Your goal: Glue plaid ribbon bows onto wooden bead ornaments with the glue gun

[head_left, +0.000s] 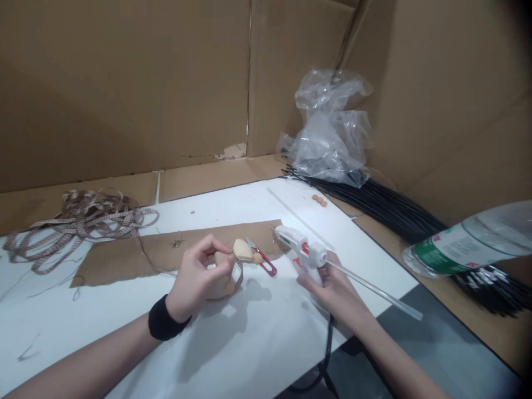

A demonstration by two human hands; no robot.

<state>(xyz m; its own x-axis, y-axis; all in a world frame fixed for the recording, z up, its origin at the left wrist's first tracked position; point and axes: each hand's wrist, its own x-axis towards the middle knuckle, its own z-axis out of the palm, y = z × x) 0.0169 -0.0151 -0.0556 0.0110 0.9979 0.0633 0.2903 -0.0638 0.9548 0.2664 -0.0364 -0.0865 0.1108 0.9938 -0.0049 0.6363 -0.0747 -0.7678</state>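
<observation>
My left hand, with a black band at the wrist, pinches a narrow brown checked ribbon that curves down in a loop. Its fingers partly hide a beige piece beneath them. Wrapped around the handle of a white glue gun is my right hand. A long clear glue stick sticks out of the gun's back, and the nozzle points left over a cardboard strip. Between the hands lie a pale beige block, a small round tan piece and red-handled thread snips.
A tangled ribbon heap lies at the left. Another clear stick and small tan discs are behind the gun. Black rods, a crumpled plastic bag and a plastic bottle line the right side. Cardboard walls enclose the table.
</observation>
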